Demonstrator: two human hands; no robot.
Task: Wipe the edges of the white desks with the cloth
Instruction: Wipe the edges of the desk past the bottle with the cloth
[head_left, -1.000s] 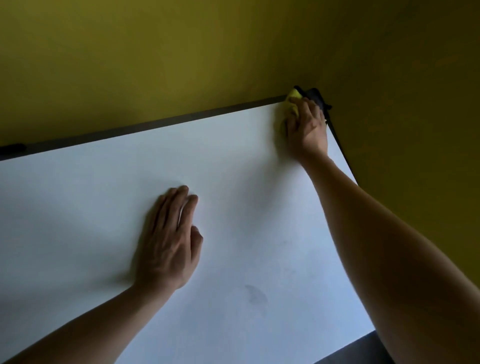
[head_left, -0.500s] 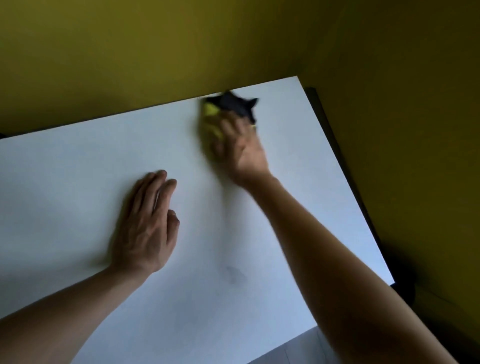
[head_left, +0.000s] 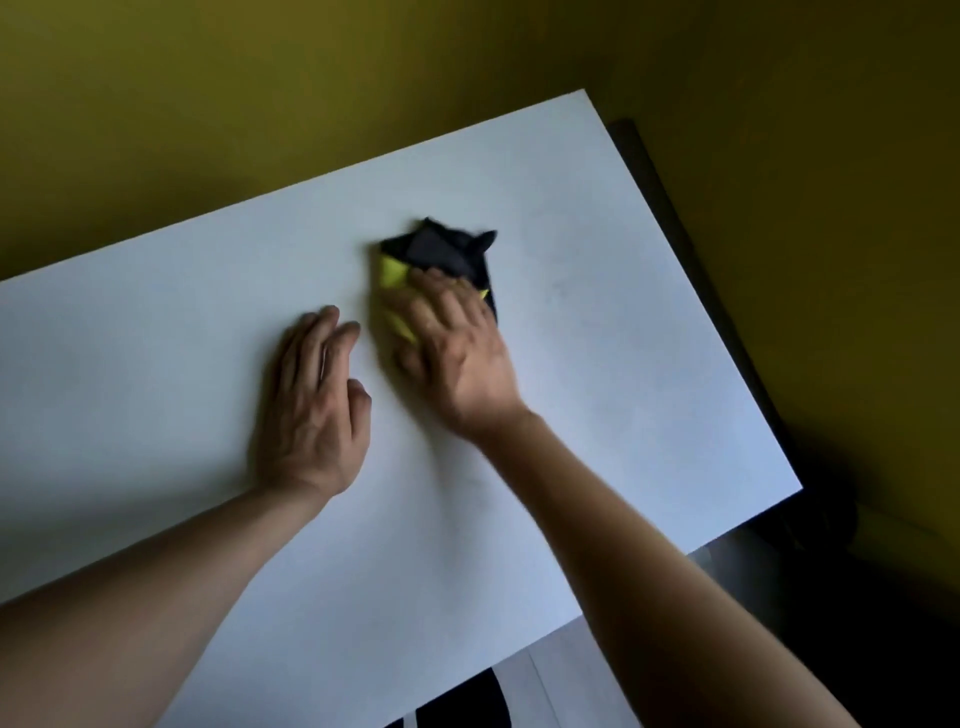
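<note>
The white desk (head_left: 597, 415) lies bare to the right of the cloth (head_left: 441, 254) and toward its far edge. The left hand (head_left: 311, 410) rests flat just left of the cloth, blocking that side; yellow walls (head_left: 260, 104) close in behind and right.

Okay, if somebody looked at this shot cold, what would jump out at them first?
Probably the black and yellow cloth near the middle of the white desk, pressed flat under the right hand. Next, the left hand lying flat on the desk just beside it, against mustard-yellow walls.
</note>
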